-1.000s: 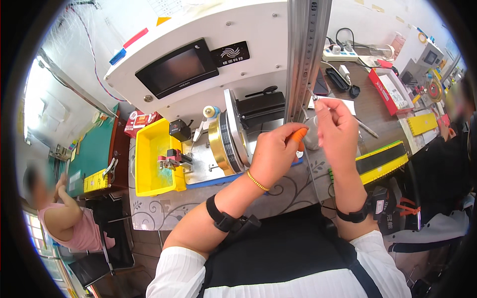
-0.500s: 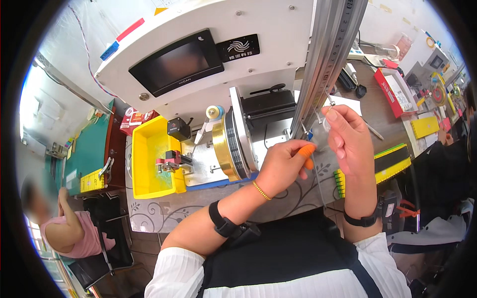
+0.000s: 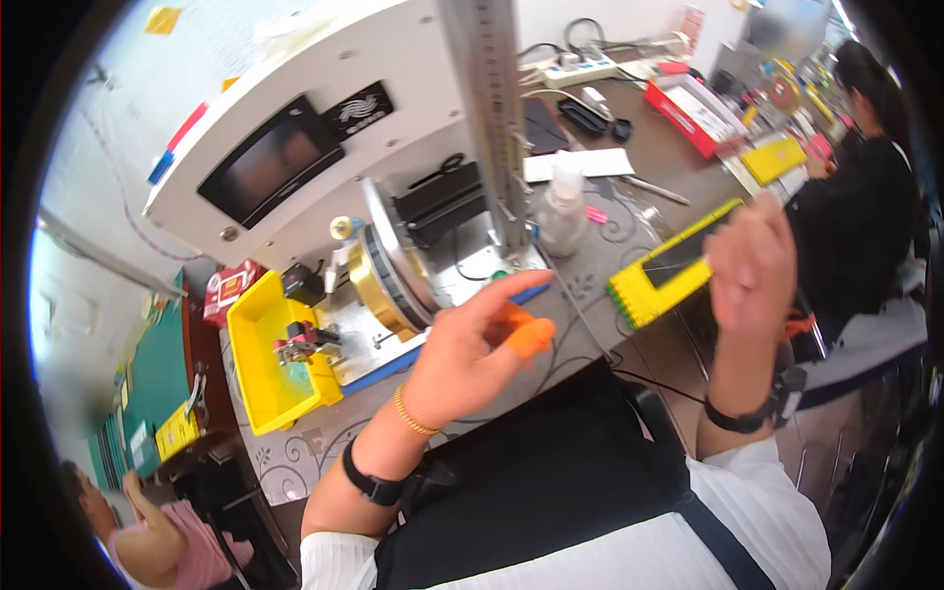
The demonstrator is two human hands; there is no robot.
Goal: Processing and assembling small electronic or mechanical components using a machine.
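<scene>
The yellow case [image 3: 639, 295] lies slantwise near the table edge, with a thin pale line [image 3: 674, 265] across its black strip. My right hand [image 3: 752, 270] is raised beside it, fingers curled but blurred, so I cannot tell whether they grip anything. My left hand [image 3: 462, 354] hangs in front of the machine, index finger stretched out and thumb well apart from it, orange finger covers [image 3: 529, 339] showing; I see nothing between them. The gold drum [image 3: 379, 300] is already mounted on the machine and neither hand touches it; how much is finished or left, I cannot tell. Farther out sit the clear bottle [image 3: 562, 216], the yellow bin [image 3: 246, 339] and the red box [image 3: 678, 120]; a co-worker in black [image 3: 855, 206] sits to my right.
</scene>
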